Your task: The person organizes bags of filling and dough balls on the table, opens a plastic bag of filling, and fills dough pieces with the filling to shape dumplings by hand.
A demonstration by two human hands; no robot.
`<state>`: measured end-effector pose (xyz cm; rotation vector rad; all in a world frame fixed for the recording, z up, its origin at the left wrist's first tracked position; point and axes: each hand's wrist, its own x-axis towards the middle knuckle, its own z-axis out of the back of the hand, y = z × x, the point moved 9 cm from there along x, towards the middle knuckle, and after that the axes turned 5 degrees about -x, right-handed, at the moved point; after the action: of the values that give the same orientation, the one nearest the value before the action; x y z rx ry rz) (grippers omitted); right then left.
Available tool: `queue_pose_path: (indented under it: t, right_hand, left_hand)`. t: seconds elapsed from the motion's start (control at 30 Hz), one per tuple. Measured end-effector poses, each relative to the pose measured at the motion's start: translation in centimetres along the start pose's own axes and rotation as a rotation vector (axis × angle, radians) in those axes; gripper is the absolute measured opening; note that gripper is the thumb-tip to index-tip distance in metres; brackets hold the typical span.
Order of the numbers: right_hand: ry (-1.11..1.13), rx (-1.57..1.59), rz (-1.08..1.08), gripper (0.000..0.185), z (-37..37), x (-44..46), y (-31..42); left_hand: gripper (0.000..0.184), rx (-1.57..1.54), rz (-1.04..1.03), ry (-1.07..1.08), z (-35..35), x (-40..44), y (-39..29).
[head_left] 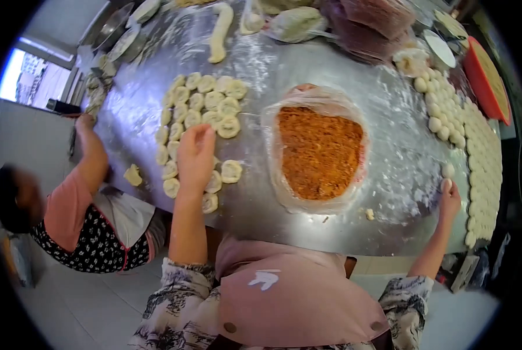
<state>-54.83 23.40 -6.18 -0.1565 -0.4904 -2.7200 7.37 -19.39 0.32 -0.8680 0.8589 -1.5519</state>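
Observation:
My left hand is over rows of small flattened dough rounds with dimpled middles. Its fingers are drawn together, and whatever may be between them is hidden. At the right of the steel table, my right hand has its fingertips closed on a small pale dough ball. A second dough ball lies just beyond those fingertips. Between my hands sits a mound of reddish-brown filling in an opened clear plastic bag.
Rows of finished-looking dough balls line the right edge, beside a red basin. A dough rope and wrapped bags lie at the back. Another person works at the left, near metal bowls. Dough scraps dot the floured table.

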Motion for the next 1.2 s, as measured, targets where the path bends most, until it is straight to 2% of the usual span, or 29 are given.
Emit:
queue_pose_path:
  t: [0.1, 0.2, 0.3, 0.37, 0.4, 0.43, 0.5, 0.53, 0.57, 0.6, 0.67, 0.73, 0.77, 0.83, 0.87, 0.93, 1.03, 1.13, 1.2]
  right_hand:
    - [0.099, -0.001, -0.019, 0.047, -2.0, 1.4, -2.7]
    - [0.184, -0.078, -0.109, 0.052, -2.2, 1.3, -3.7]
    - [0.186, 0.255, -0.263, 0.059, 0.0, -1.8, 0.7]
    - [-0.032, -0.034, 0.036, 0.06, 3.3, -3.0, 6.5]
    - [-0.022, 0.225, 0.05, 0.057, 3.9, -4.5, 10.3]
    - [-0.004, 0.239, 0.113, 0.052, 4.6, -5.7, 14.4]
    - [0.233, 0.302, 0.111, 0.049, 3.7, -9.4, 22.0]
    - [0.307, 0.352, 0.316, 0.048, 2.7, -11.4, 26.2]
    - [0.452, 0.269, 0.437, 0.052, 2.6, -14.2, 30.9]
    - [0.49, 0.302, 0.747, 0.056, 1.9, -16.5, 34.5]
    - [0.566, 0.185, 0.781, 0.067, -0.8, -19.4, 37.3]
    - [0.454, 0.093, 0.805, 0.075, -3.1, -20.0, 38.6]
    - [0.434, -0.044, 0.833, 0.074, -4.4, -20.4, 39.0]
    - [0.508, -0.02, 0.749, 0.066, -4.4, -21.0, 39.1]
    - [0.562, 0.008, 0.687, 0.064, -4.2, -21.5, 39.1]
    - [0.583, 0.064, 0.68, 0.058, -4.4, -22.0, 38.8]
    - [0.594, -0.021, 0.667, 0.054, -3.3, -21.2, 38.5]
    - [0.577, 0.013, 0.669, 0.047, -4.3, -21.8, 38.4]
    - [0.577, 0.034, 0.697, 0.04, -5.0, -22.5, 38.7]
  left_hand:
    - [0.031, 0.478, -0.378, -0.064, -0.8, 1.2, -1.9]
    - [0.032, 0.554, -0.302, 0.025, -3.0, 1.7, -2.1]
    - [0.034, 0.731, -0.237, 0.072, -4.3, 2.0, -1.9]
    - [0.032, 0.778, -0.216, 0.093, -5.3, 2.0, -1.3]
    - [0.03, 0.739, -0.226, 0.085, -5.6, 1.9, -1.5]
    - [0.028, 0.703, -0.233, 0.073, -5.7, 1.7, -1.8]
    - [0.028, 0.676, -0.256, 0.084, -6.1, 1.5, -2.2]
    - [0.029, 0.66, -0.198, 0.136, -6.6, 1.4, -1.7]
    - [0.03, 0.642, -0.14, 0.187, -7.2, 1.3, -1.2]
    - [0.031, 0.623, -0.084, 0.238, -7.7, 1.1, -0.7]
    - [0.035, 0.483, -0.117, 0.184, -7.4, 0.6, -0.4]
    - [0.036, 0.269, -0.13, 0.079, -6.2, 0.5, -0.2]
    - [0.038, 0.197, -0.057, 0.068, -5.3, 0.8, 0.9]
    - [0.04, -0.339, 0.193, 0.169, -5.1, 0.6, 2.5]
    - [0.041, -0.734, 0.289, 0.287, -6.0, -0.2, 0.6]
    - [0.04, -1.056, 0.39, 0.455, -6.9, -1.1, -2.0]
    - [0.041, -1.501, 0.586, 0.67, -9.9, -4.2, -6.2]
    - [0.039, -1.406, 0.743, 0.581, -12.9, -7.3, -6.8]
    - [0.033, -1.375, 0.784, 0.678, -14.8, -8.9, -6.6]
